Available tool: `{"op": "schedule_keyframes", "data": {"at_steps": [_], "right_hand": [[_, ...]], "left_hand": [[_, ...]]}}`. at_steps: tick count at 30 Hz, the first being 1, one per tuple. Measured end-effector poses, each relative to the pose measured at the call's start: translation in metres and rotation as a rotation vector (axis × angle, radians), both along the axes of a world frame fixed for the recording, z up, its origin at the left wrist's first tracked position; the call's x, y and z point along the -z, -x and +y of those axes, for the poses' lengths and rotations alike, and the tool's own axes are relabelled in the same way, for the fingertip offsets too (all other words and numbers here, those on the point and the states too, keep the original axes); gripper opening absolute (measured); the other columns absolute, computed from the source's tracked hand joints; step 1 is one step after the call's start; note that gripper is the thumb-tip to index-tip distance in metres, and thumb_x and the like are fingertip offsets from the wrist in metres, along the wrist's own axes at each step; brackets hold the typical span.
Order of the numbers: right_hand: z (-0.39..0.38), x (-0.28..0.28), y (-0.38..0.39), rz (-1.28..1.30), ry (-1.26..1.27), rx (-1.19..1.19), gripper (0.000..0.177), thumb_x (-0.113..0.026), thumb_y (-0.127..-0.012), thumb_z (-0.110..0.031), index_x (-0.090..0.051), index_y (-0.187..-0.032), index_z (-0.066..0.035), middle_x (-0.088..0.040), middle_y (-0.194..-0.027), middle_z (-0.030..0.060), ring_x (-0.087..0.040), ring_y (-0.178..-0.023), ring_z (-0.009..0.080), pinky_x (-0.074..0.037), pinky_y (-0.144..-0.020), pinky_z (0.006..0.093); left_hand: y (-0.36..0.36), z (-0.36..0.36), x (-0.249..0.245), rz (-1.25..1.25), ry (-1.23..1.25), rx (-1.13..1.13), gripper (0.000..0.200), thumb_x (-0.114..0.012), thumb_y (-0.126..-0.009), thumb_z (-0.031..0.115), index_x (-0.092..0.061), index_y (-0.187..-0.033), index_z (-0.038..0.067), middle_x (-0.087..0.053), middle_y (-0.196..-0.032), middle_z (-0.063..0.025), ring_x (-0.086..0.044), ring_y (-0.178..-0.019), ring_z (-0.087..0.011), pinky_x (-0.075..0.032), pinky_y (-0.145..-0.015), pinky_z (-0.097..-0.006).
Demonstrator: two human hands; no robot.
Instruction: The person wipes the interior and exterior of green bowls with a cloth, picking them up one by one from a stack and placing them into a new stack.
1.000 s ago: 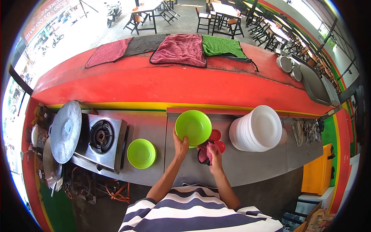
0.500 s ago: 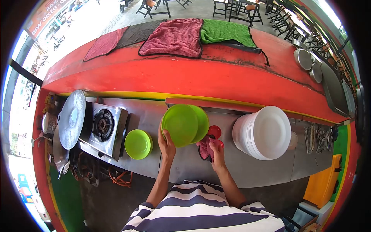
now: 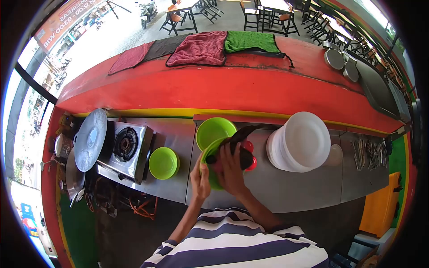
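My left hand [image 3: 200, 182] grips the near rim of a lime-green bowl [image 3: 214, 181], tilted up on its side. Inside it, my right hand [image 3: 230, 169] presses a cloth [image 3: 246, 159] against the surface; the cloth's dark side shows, and one end flares out toward the upper right. Much of the held bowl is hidden by my right hand and the cloth. Just beyond stands a second green bowl [image 3: 216, 132] on the steel counter. To the left sits another green bowl [image 3: 163, 163]. Small red dishes [image 3: 251, 164] peek out beside the cloth.
A tall stack of white plates [image 3: 306, 142] leans at the right, with cutlery [image 3: 370, 154] farther along. A gas stove [image 3: 127, 145] and a large metal pan lid [image 3: 91, 139] are on the left. Several cloths [image 3: 199, 48] lie over the red ledge [image 3: 214, 89].
The green bowl has turned from facing me to tilted sideways and come nearer. My right hand has moved left with the cloth, from beside the bowl into it.
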State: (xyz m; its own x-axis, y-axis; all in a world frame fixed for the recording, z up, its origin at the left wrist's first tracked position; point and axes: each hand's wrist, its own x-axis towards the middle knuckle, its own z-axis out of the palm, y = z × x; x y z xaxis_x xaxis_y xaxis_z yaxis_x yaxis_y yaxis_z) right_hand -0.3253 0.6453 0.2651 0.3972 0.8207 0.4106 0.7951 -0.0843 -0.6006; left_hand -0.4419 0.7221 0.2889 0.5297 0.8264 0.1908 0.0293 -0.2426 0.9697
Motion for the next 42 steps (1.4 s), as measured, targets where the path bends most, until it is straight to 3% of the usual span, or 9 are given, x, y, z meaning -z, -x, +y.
{"op": "schedule_keyframes", "data": {"at_steps": [6,12,18,22,26,29,33,37,42], "right_hand": [[-0.022,0.007,0.090,0.432,-0.165,-0.511,0.069,-0.062,-0.086,-0.011,-0.039,-0.150,-0.001,-0.042,-0.150,0.0266,-0.039,-0.140,0.0449,-0.032,-0.117,0.0500],[-0.079,0.013,0.128,0.223,-0.002,-0.782,0.051,-0.070,-0.083,-0.017,-0.060,-0.132,-0.010,-0.063,-0.129,0.0140,-0.060,-0.117,0.0347,-0.044,-0.106,0.0448],[-0.134,0.034,0.168,-0.010,0.055,-0.499,0.056,-0.069,-0.086,-0.017,-0.055,-0.138,-0.005,-0.056,-0.138,0.0181,-0.055,-0.125,0.0362,-0.043,-0.108,0.0450],[-0.185,0.047,0.227,0.255,0.109,-0.530,0.062,-0.063,-0.096,-0.015,-0.038,-0.151,-0.002,-0.043,-0.150,0.0218,-0.046,-0.137,0.0344,-0.036,-0.114,0.0432],[-0.202,0.022,0.273,1.260,0.122,-0.580,0.063,-0.050,-0.106,-0.017,-0.020,-0.160,-0.005,-0.035,-0.157,0.0107,-0.037,-0.141,0.0178,-0.030,-0.116,0.0325],[-0.187,0.027,0.283,1.707,-0.150,-0.424,0.063,-0.048,-0.107,-0.019,-0.019,-0.161,-0.006,-0.033,-0.158,0.0103,-0.038,-0.141,0.0178,-0.032,-0.116,0.0309],[-0.171,-0.003,0.304,1.843,-0.318,-0.404,0.059,-0.046,-0.108,-0.020,-0.021,-0.160,-0.007,-0.046,-0.147,0.0097,-0.050,-0.127,0.0170,-0.037,-0.112,0.0305],[-0.195,0.016,0.304,1.011,0.180,-0.656,0.059,-0.054,-0.102,-0.021,-0.031,-0.155,-0.008,-0.052,-0.139,0.0141,-0.053,-0.127,0.0229,-0.042,-0.109,0.0374],[-0.201,0.007,0.282,-0.008,0.137,-0.837,0.069,-0.075,-0.082,-0.020,-0.048,-0.144,-0.008,-0.052,-0.141,0.0175,-0.054,-0.127,0.0361,-0.041,-0.109,0.0462]], "left_hand": [[0.076,-0.026,-0.005,-0.023,0.036,-0.151,0.052,-0.037,-0.111,0.034,-0.051,-0.140,-0.007,-0.062,-0.129,-0.0151,-0.055,-0.121,-0.0220,-0.039,-0.106,-0.0328],[0.171,-0.060,0.010,-0.068,0.099,-0.227,0.052,-0.041,-0.110,0.037,-0.053,-0.140,-0.004,-0.065,-0.126,-0.0133,-0.058,-0.117,-0.0188,-0.042,-0.103,-0.0312],[0.210,-0.118,0.024,-0.047,0.077,-0.195,0.048,-0.047,-0.108,0.035,-0.056,-0.139,-0.001,-0.066,-0.130,-0.0175,-0.059,-0.123,-0.0232,-0.043,-0.105,-0.0330],[0.231,-0.148,0.022,0.039,0.003,-0.142,0.041,-0.053,-0.106,0.028,-0.059,-0.136,0.001,-0.066,-0.131,-0.0185,-0.061,-0.124,-0.0277,-0.045,-0.104,-0.0338],[0.244,-0.172,0.037,-0.030,0.093,-0.192,0.038,-0.053,-0.106,0.026,-0.061,-0.135,0.002,-0.067,-0.129,-0.0159,-0.064,-0.119,-0.0248,-0.048,-0.100,-0.0332],[0.253,-0.189,0.035,-0.172,0.275,-0.217,0.042,-0.054,-0.106,0.029,-0.061,-0.135,0.000,-0.069,-0.124,-0.0127,-0.062,-0.112,-0.0169,-0.050,-0.096,-0.0313],[0.262,-0.198,0.028,-0.268,0.150,-0.360,0.042,-0.056,-0.106,0.029,-0.061,-0.134,-0.002,-0.071,-0.117,-0.0098,-0.062,-0.107,-0.0145,-0.051,-0.093,-0.0309],[0.292,-0.192,0.031,-0.257,0.227,-0.401,0.043,-0.058,-0.105,0.028,-0.061,-0.133,-0.004,-0.071,-0.117,-0.0094,-0.063,-0.108,-0.0151,-0.049,-0.095,-0.0288],[0.318,-0.185,0.022,-0.195,0.250,-0.372,0.043,-0.059,-0.104,0.034,-0.064,-0.132,0.001,-0.073,-0.112,-0.0093,-0.065,-0.102,-0.0135,-0.050,-0.090,-0.0269]]}}
